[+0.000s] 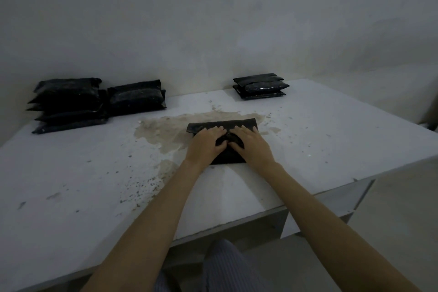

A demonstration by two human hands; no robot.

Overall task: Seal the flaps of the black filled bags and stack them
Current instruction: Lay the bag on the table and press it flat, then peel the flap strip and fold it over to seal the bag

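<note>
A black filled bag [228, 125] lies flat in the middle of the white table [331, 140]. My left hand [205, 144] and my right hand [252, 144] both rest on top of it, side by side, fingers stretched forward and pressing down along its flap. Much of the bag is hidden under my hands. At the far left stand two piles of black bags [68, 104], the nearer-centre pile [137, 98] being lower. A stack of three black bags [260, 86] sits at the far right by the wall.
A brownish stain [166, 129] spreads over the table around the bag, with dark specks toward the near edge. The wall runs close behind the table. The table's right edge drops to the floor [391, 220].
</note>
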